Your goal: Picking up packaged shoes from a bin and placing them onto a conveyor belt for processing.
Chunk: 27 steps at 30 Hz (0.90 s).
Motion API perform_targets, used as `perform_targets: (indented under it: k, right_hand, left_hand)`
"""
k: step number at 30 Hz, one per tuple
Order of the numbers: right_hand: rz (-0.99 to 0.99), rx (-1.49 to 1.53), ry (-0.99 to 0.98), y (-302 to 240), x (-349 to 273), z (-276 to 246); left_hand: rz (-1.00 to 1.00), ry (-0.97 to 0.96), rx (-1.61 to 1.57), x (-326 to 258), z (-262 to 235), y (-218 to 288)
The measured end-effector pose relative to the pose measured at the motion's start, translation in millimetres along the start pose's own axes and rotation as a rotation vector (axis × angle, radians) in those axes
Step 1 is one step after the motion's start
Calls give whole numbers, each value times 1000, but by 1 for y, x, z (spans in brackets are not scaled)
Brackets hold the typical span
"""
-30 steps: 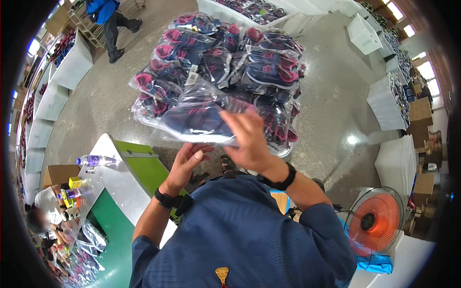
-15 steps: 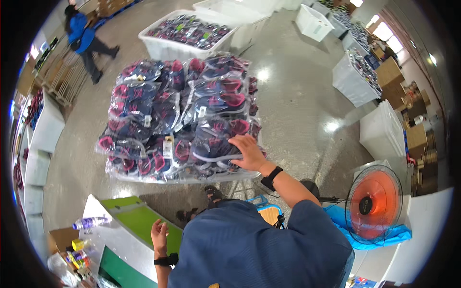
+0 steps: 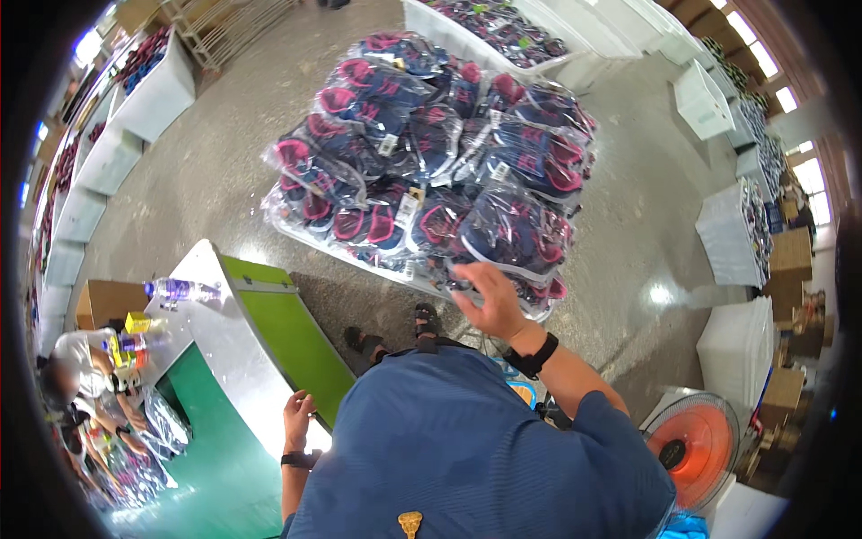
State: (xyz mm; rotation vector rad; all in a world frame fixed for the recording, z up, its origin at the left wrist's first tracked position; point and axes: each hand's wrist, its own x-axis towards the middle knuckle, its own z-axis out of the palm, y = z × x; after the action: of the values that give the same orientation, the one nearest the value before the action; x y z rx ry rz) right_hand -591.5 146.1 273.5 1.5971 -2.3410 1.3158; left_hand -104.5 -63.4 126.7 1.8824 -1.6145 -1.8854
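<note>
My right hand is at the front right corner of a pile of bagged shoes, its thumb and fingers apart. Its fingertips are close beside a clear plastic bag of navy shoes with pink lining; whether they touch it I cannot tell. Other bagged shoes of the same kind lie stacked on a white bin, several with white tags. My left hand hangs loosely by the edge of a metal-topped table, fingers slightly bent and nothing in them. Each wrist wears a black band.
A white bin of more shoes stands beyond the pile. White bins line both sides. On my right is an orange fan. The table carries a green mat and a bottle; people handle bagged shoes at its far left.
My view has turned left, so the pile sits further right and people at the table show. My right hand has drawn back from the top of the front right bag to its lower edge.
</note>
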Motion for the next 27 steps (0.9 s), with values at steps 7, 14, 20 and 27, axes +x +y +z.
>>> perform_targets:
  k: [7, 14, 20, 27]
  right_hand:
    - [-51, 101, -382, -30, 1, 71]
    - [45, 42, -522, -25, -8, 129]
    - [150, 63, -686, -32, -7, 169]
    - [183, -27, -793, -79, 14, 204]
  left_hand:
    - [-109, 120, 46, 6, -111, -73]
    - [-118, 277, 445, -2, -229, -156]
    - [-180, 515, 429, 10, -332, -174]
    - [-218, 966, 320, 53, -440, -167]
